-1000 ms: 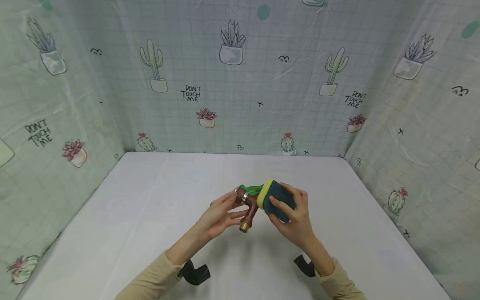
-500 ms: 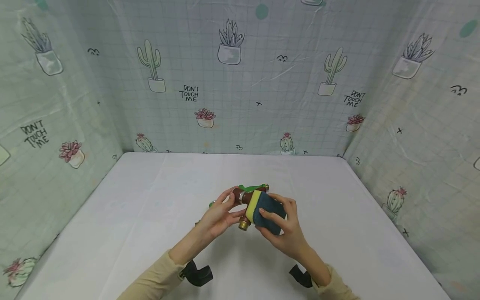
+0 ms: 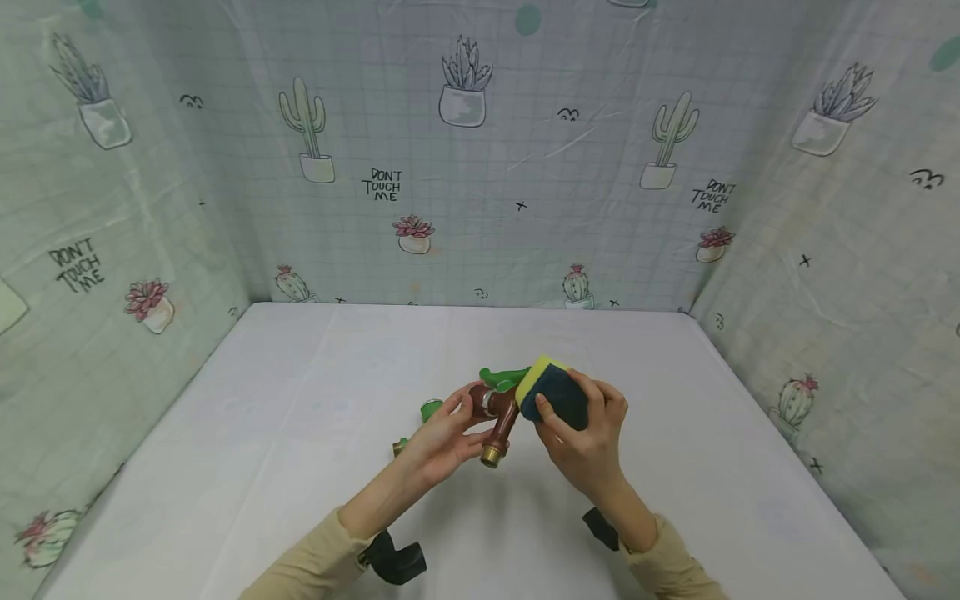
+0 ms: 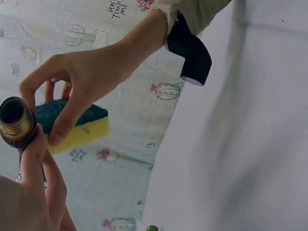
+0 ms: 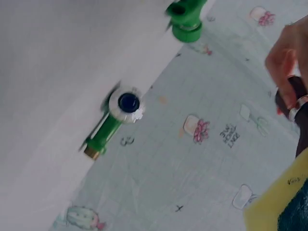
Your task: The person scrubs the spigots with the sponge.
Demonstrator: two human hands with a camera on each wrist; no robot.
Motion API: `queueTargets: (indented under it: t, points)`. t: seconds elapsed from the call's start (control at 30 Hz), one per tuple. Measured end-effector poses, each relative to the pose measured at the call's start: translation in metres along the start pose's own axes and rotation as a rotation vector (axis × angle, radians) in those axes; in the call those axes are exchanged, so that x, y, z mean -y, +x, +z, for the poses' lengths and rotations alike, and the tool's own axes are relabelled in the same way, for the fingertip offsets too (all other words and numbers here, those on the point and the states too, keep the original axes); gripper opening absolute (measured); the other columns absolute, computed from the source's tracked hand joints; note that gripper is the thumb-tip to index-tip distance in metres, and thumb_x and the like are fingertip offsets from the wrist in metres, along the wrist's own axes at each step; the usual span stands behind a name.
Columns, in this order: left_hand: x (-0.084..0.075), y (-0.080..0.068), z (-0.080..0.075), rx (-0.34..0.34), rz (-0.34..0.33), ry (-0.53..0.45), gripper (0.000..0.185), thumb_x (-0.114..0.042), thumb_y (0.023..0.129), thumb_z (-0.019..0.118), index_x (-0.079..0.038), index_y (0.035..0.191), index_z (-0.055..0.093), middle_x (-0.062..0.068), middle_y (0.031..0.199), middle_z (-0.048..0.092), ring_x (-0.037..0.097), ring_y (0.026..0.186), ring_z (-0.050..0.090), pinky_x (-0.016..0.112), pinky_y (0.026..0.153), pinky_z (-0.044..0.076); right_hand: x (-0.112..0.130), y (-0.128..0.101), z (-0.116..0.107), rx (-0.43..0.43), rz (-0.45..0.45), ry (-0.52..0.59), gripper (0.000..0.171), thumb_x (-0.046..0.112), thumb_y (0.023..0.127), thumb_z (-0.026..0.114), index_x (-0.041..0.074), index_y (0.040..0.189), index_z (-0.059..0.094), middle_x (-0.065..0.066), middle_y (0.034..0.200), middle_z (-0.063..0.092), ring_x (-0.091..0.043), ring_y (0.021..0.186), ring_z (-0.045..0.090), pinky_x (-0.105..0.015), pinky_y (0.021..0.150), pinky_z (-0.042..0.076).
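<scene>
My left hand [image 3: 467, 419] grips a brown tap [image 3: 501, 419] by its body, above the white table [image 3: 300, 467]. The tap has a green lever [image 3: 504, 377] on top and a brass threaded end [image 3: 492, 455] pointing down toward me. The right hand [image 3: 573, 417] holds a yellow sponge with a dark green scouring face [image 3: 557, 395] against the tap's upper right side. In the left wrist view the brass end [image 4: 17, 120] sits at the left edge with the sponge [image 4: 72, 127] just behind it. A corner of the sponge [image 5: 284, 204] shows in the right wrist view.
A second tap, green with a brass end [image 3: 420, 421], lies on the table just behind my left hand; the right wrist view shows it too [image 5: 113, 120]. Cactus-print sheets [image 3: 480, 167] wall in the table at the back and both sides.
The sponge slid down and left over the tap's body half a second ago, then came back up to the right. The left hand kept hold of the tap.
</scene>
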State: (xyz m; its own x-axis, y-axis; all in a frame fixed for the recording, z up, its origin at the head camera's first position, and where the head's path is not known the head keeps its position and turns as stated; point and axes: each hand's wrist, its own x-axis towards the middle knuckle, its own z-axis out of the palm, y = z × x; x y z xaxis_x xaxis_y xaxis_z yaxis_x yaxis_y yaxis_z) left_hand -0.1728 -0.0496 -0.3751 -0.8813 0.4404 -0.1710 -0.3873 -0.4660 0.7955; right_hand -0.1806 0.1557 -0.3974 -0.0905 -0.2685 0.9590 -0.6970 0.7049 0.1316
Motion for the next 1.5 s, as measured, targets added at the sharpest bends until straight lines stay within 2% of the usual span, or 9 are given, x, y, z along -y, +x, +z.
queueTargets:
  t: [0.17,0.37,0.5,0.63,0.77,0.87,1.03,1.23,1.5]
  points:
    - [0.0,-0.001,0.005,0.005,-0.004,-0.066,0.041,-0.028,0.095,0.033,-0.016,0.133,0.026,0.01,0.109,0.042,0.031,0.099,0.055,0.036,0.078,0.053,-0.004,-0.002,0.004,-0.069,-0.011,-0.115,0.015,0.023,0.086,0.057,0.013,0.086,0.069,-0.031,0.106,0.049,-0.042,0.09,0.035,-0.054,0.067,0.026]
    - [-0.002,-0.002,0.004,0.006,0.004,-0.033,0.042,-0.03,0.094,0.034,-0.019,0.134,0.024,0.011,0.111,0.039,0.034,0.102,0.055,0.04,0.081,0.051,-0.006,-0.001,0.001,-0.049,0.007,-0.083,0.015,0.023,0.086,0.057,0.013,0.088,0.069,-0.031,0.108,0.049,-0.043,0.091,0.036,-0.054,0.069,0.028]
    - [-0.004,-0.003,0.0,-0.006,0.024,0.043,0.049,-0.031,0.095,0.036,-0.019,0.14,0.019,0.018,0.126,0.03,0.044,0.114,0.045,0.05,0.092,0.042,-0.011,0.0,-0.004,0.089,-0.019,0.014,0.02,0.026,0.088,0.053,0.014,0.094,0.067,-0.029,0.112,0.049,-0.043,0.095,0.036,-0.055,0.073,0.03]
    - [-0.005,-0.002,-0.004,-0.027,0.036,0.12,0.051,-0.029,0.095,0.037,-0.014,0.141,0.019,0.021,0.138,0.021,0.05,0.118,0.038,0.054,0.091,0.038,-0.013,0.001,-0.012,0.295,-0.057,0.097,0.026,0.032,0.09,0.044,0.02,0.099,0.066,-0.024,0.118,0.048,-0.041,0.103,0.036,-0.056,0.078,0.034]
    - [-0.007,0.0,-0.007,-0.066,0.076,0.203,0.049,-0.027,0.094,0.044,-0.007,0.136,0.028,0.019,0.124,0.036,0.048,0.112,0.046,0.053,0.084,0.044,-0.006,0.002,-0.02,0.486,-0.04,0.195,0.027,0.038,0.088,0.043,0.026,0.103,0.063,-0.017,0.127,0.045,-0.036,0.112,0.034,-0.053,0.082,0.039]
    - [-0.007,0.001,-0.006,-0.089,0.121,0.247,0.043,-0.023,0.092,0.049,-0.009,0.129,0.034,0.011,0.108,0.043,0.043,0.105,0.054,0.051,0.079,0.049,0.001,0.003,-0.023,0.554,-0.029,0.244,0.024,0.038,0.086,0.052,0.028,0.105,0.062,-0.014,0.13,0.044,-0.033,0.113,0.034,-0.051,0.084,0.038]
    - [-0.005,0.001,-0.005,-0.084,0.17,0.28,0.031,-0.02,0.09,0.053,-0.02,0.115,0.036,0.013,0.108,0.05,0.034,0.099,0.059,0.048,0.076,0.051,0.01,0.002,-0.024,0.571,-0.03,0.199,0.027,0.036,0.08,0.063,0.029,0.107,0.063,-0.013,0.128,0.046,-0.032,0.109,0.037,-0.05,0.084,0.033]
    - [-0.002,0.002,-0.003,-0.072,0.185,0.266,0.029,-0.015,0.091,0.05,-0.026,0.109,0.029,0.016,0.113,0.053,0.031,0.092,0.062,0.044,0.077,0.052,0.014,0.004,-0.028,0.539,0.136,0.174,0.032,0.049,0.084,0.051,0.029,0.106,0.064,-0.011,0.128,0.046,-0.027,0.104,0.037,-0.049,0.08,0.036]
    - [0.002,0.002,0.005,-0.02,0.186,0.198,0.022,-0.015,0.093,0.047,-0.027,0.103,0.032,0.005,0.1,0.051,0.019,0.088,0.058,0.037,0.078,0.049,0.031,0.007,-0.021,0.523,0.219,0.165,0.038,0.031,0.065,0.077,0.028,0.101,0.066,-0.012,0.119,0.052,-0.026,0.096,0.041,-0.045,0.075,0.038]
